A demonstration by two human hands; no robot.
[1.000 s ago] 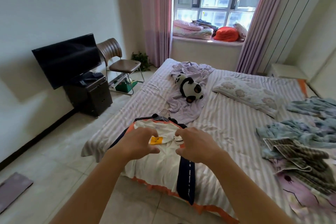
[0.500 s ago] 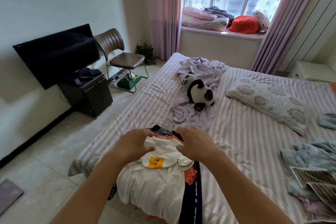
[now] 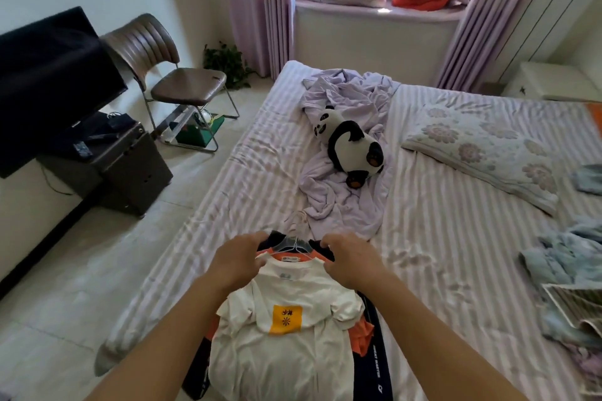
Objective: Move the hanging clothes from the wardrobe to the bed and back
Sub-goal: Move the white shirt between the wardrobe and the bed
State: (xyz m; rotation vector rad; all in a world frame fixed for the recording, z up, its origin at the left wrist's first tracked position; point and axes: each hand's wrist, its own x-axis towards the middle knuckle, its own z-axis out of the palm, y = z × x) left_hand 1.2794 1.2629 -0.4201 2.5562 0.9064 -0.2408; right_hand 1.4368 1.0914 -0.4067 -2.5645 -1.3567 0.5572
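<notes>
I find the clothes (image 3: pixel 286 332) lying in a stack at the near edge of the bed (image 3: pixel 433 257), a white shirt on top, orange and dark garments under it, their lower ends hanging over the edge toward the floor. The hangers (image 3: pixel 293 242) show at the collars, hooks pointing up the bed. My left hand (image 3: pixel 239 262) grips the left shoulder of the stack with fingers curled over the cloth; my right hand (image 3: pixel 350 259) does the same at the right shoulder. Whether the fingers reach the hanger arms under the fabric I cannot tell. Judgement: the load is light and soft, will sag and slide off thin hangers if taken by the cloth alone; the sound hold is at the hooks, gathered together, or on the hanger arms at both shoulders. Just beyond the hooks lies a crumpled lilac sheet (image 3: pixel 338 198) with a panda toy (image 3: pixel 353 150) on it; a hook could snag that sheet. A pillow (image 3: pixel 482 153) lies further right, and loose blue clothing (image 3: pixel 566 264) at the right edge, well apart. To the left stand a chair (image 3: pixel 176 81) and a TV (image 3: pixel 49 81) on its cabinet, clear of the stack.
</notes>
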